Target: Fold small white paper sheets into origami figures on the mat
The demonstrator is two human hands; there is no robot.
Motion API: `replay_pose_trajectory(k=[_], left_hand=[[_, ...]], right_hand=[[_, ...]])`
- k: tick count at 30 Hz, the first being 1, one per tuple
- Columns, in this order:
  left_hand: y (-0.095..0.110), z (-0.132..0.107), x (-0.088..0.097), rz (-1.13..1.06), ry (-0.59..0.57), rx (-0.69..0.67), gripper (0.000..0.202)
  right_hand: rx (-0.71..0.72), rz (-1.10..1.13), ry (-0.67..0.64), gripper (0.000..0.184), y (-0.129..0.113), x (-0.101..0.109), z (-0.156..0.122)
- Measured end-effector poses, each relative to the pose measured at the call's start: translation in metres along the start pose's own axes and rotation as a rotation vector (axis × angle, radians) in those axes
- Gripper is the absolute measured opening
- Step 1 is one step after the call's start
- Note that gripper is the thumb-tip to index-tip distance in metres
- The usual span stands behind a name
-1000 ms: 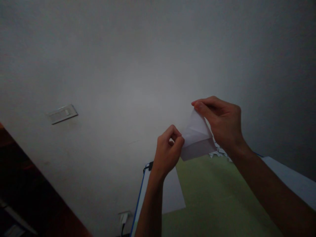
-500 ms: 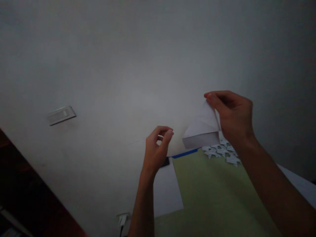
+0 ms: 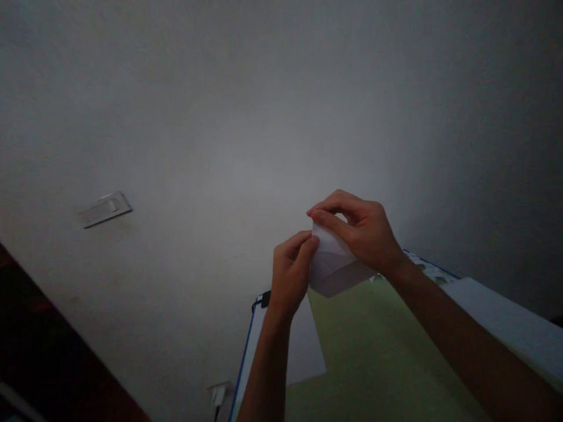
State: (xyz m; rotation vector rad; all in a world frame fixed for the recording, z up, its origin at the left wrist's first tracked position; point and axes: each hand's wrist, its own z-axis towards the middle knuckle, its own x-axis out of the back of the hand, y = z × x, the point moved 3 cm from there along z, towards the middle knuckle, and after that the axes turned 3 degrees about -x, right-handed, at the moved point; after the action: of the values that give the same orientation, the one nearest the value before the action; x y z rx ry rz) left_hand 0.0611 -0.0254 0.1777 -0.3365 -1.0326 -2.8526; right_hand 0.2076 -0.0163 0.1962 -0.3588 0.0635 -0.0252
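A folded piece of white paper [image 3: 332,266] is held up in the air above the green table top, in front of the wall. Thumb and fingers of my right hand [image 3: 363,228] pinch its upper corner. Lower down, my left hand [image 3: 292,264] pinches the paper's left edge between thumb and fingers. The paper's lower part hangs at a slant, and its right side is partly hidden behind my right hand.
The green table top [image 3: 369,340] lies below my hands. A white sheet [image 3: 305,346] lies at its left, near a black object [image 3: 265,299]. Small folded white paper pieces [image 3: 431,271] sit at the back, partly behind my right arm. A wall switch [image 3: 105,209] and a plugged-in socket [image 3: 219,395] are on the wall.
My right hand has moved left and down with the folded paper. My left hand, empty before, now grips the paper's left edge.
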Motion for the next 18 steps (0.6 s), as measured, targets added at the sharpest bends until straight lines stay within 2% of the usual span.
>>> replay_pose_trajectory(k=[18], left_hand=[[0.001,-0.006,-0.001,0.177,-0.094,0.033,0.028]], right_hand=[[0.020,-0.071,0.137,0.006,0.006,0.012,0.000]])
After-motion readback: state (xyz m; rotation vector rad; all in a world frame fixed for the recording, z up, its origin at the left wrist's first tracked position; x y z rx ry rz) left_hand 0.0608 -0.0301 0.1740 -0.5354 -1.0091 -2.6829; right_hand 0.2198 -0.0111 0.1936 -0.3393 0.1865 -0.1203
